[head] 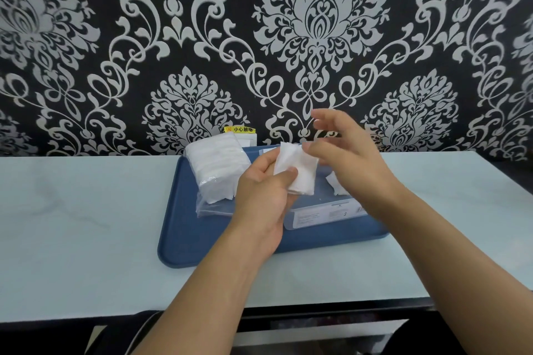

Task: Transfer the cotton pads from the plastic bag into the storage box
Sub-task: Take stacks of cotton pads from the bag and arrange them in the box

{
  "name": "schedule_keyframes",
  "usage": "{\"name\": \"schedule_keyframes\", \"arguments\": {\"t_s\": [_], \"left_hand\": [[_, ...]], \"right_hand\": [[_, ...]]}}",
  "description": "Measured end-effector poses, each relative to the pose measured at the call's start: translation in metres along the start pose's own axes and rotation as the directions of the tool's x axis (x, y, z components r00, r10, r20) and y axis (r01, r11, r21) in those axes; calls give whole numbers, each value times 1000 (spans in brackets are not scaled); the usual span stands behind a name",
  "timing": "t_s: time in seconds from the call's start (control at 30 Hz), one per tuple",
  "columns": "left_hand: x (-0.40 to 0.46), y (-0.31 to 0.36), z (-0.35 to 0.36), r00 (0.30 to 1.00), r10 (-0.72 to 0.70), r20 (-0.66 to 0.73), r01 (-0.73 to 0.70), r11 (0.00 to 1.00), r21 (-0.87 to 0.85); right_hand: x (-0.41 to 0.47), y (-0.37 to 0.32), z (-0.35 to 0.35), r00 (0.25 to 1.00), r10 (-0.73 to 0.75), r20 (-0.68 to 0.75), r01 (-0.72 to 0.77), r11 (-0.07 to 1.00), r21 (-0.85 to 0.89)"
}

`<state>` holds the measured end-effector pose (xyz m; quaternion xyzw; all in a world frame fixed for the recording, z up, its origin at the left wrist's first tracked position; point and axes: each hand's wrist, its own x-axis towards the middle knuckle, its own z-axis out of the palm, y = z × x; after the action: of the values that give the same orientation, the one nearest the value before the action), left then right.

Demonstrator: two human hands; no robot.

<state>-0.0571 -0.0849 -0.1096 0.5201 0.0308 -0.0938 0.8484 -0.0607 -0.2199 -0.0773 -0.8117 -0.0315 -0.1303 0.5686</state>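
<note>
My left hand [266,190] grips a small stack of white cotton pads [300,170] above the blue tray [202,242]. My right hand [343,150] is just to the right of the stack, its fingertips at the stack's top edge, fingers loosely spread and blurred. The clear plastic bag [216,173] full of white pads lies on the tray's left side. A clear storage box [323,213] sits on the tray under my hands, largely hidden by them. A few loose pads [336,184] show inside it beside my right wrist.
The tray rests on a pale blue table [86,225] against a black and silver patterned wall [173,37]. A white wall socket with a yellow warning label [240,131] sits behind the tray. The table's front edge [317,305] runs below my forearms.
</note>
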Motion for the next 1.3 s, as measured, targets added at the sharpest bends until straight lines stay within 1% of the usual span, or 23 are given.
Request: {"name": "schedule_keyframes", "arguments": {"t_s": [0.03, 0.07, 0.1, 0.17, 0.23, 0.37, 0.47, 0.53, 0.6, 0.63, 0.67, 0.7, 0.73, 0.8, 0.83, 0.9, 1.0, 1.07, 1.1, 1.13, 1.23, 1.27, 1.3], "left_hand": [[0, 1, 2, 1000, 19, 18, -20, 1000, 19], [-1, 1, 4, 999, 29, 45, -30, 999, 26], [-1, 2, 7, 997, 30, 78, -31, 999, 21], [-2, 2, 11, 992, 20, 123, -21, 1000, 8], [1, 2, 12, 991, 19, 134, -24, 999, 38], [17, 1, 6, 995, 41, 92, -58, 980, 192], [29, 3, 1, 990, 69, 124, -111, 922, 372], [34, 2, 2, 988, 82, 130, -128, 912, 391], [37, 1, 3, 986, 150, 75, -167, 887, 430], [38, -2, 3, 975, 218, 48, -213, 844, 492], [38, -5, 2, 951, 305, 41, -273, 773, 572], [38, -9, 0, 917, 394, 64, -337, 678, 653], [38, -13, -1, 878, 465, 112, -395, 574, 717], [38, -20, -1, 831, 510, 222, -455, 394, 798], [39, -23, 0, 828, 491, 272, -461, 320, 828], [40, -25, 5, 857, 392, 334, -428, 179, 886], [46, -25, 21, 917, 136, 376, -369, -71, 927], [55, -24, 30, 923, -56, 380, -384, -157, 910], [60, -24, 34, 916, -141, 375, -396, -168, 903], [65, -24, 36, 910, -202, 363, -396, -161, 904], [73, -25, 38, 903, -249, 350, -386, -109, 916], [74, -27, 37, 903, -254, 347, -382, -102, 918], [75, -29, 37, 901, -257, 349, -384, -98, 918]], "right_hand": [[-1, -2, 3, 997, 48, 67, -51, 998, 47], [-2, -2, 6, 989, 84, 125, -91, 995, 48], [-3, -1, 8, 981, 105, 166, -108, 994, 6], [-3, 2, 12, 972, 124, 202, -111, 991, -72], [-2, 6, 12, 965, 124, 230, -110, 991, -71], [9, 8, -4, 954, 159, 255, -165, 986, 4], [19, 6, -20, 931, 250, 267, -239, 968, -76], [26, 4, -26, 926, 298, 233, -277, 953, -120], [36, 5, -32, 949, 308, 62, -296, 943, -153], [42, 6, -35, 953, 300, -49, -304, 936, -180], [47, 8, -38, 949, 290, -127, -312, 924, -222], [51, 10, -38, 942, 294, -161, -329, 903, -277], [54, 13, -36, 934, 320, -158, -356, 871, -339], [57, 23, -25, 922, 356, -151, -383, 783, -490], [58, 29, -20, 923, 347, -167, -378, 735, -563], [58, 40, -13, 934, 286, -213, -353, 661, -662], [58, 53, -17, 945, 205, -257, -328, 600, -729], [58, 61, -21, 946, 196, -257, -323, 591, -739], [59, 64, -23, 948, 197, -248, -317, 609, -727], [58, 65, -27, 953, 188, -237, -301, 659, -689], [49, 51, -42, 966, 76, -246, -181, 881, -438], [44, 44, -47, 973, 39, -227, -129, 910, -395], [40, 37, -50, 985, 48, -167, -111, 914, -391]]}}
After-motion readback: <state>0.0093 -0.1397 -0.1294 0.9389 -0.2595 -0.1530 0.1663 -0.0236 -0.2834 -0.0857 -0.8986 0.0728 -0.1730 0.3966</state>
